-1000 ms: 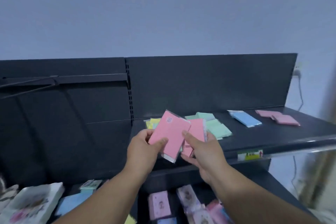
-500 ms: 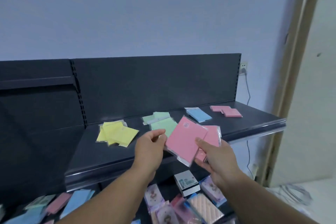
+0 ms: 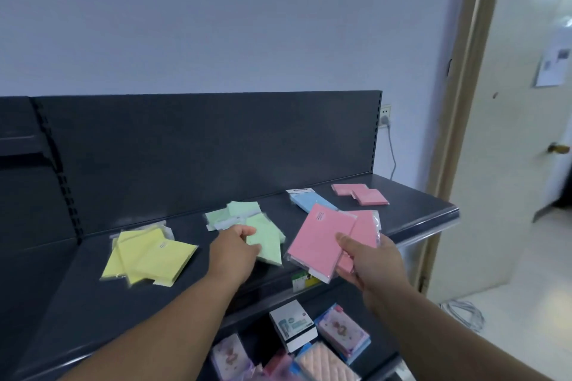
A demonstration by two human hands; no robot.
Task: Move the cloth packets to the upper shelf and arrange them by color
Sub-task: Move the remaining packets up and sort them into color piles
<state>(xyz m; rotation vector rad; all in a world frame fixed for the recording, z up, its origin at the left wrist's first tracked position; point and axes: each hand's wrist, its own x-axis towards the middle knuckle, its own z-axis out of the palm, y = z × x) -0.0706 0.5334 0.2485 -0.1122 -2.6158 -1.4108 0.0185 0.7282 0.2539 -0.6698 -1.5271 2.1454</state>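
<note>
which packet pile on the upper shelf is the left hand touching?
The green pile, mid-shelf: the left hand rests on its front packet. Yellow, blue and pink piles lie untouched.

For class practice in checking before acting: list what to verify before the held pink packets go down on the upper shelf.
1. Right hand grips pink packets: ok.
2. Pink pile on upper shelf visible as target: ok.
3. Bare shelf beside that pile: ok.
4. Left hand free: not ok, on green packets.
5. Number of packets held: cannot tell.
6. Yellow packets, blue packet grouped apart: ok.
</note>
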